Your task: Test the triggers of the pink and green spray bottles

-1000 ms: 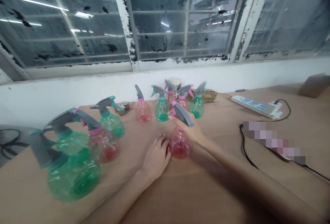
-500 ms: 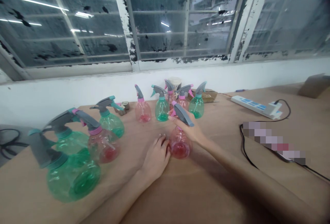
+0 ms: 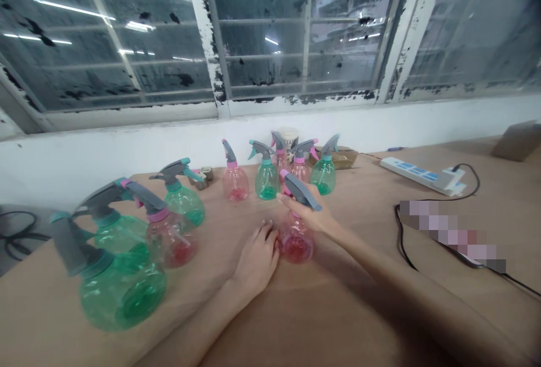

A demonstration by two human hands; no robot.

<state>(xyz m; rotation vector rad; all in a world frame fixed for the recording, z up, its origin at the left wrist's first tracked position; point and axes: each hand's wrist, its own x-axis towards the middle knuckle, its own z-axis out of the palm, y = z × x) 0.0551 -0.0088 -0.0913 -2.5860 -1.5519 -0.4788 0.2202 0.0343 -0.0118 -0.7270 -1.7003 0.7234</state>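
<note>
A pink spray bottle (image 3: 295, 240) with a grey trigger head stands upright in the middle of the brown table (image 3: 321, 322). My right hand (image 3: 315, 213) is wrapped round its neck, just under the grey head. My left hand (image 3: 256, 259) lies beside the bottle's round body, fingers stretched out and touching its left side. Both forearms reach in from the bottom of the view.
Several green and pink spray bottles (image 3: 120, 285) stand at the near left, and another group (image 3: 267, 178) stands by the wall. A white power strip (image 3: 420, 175) and black cables (image 3: 403, 243) lie at the right. A blurred-out object (image 3: 452, 234) lies beside the cables.
</note>
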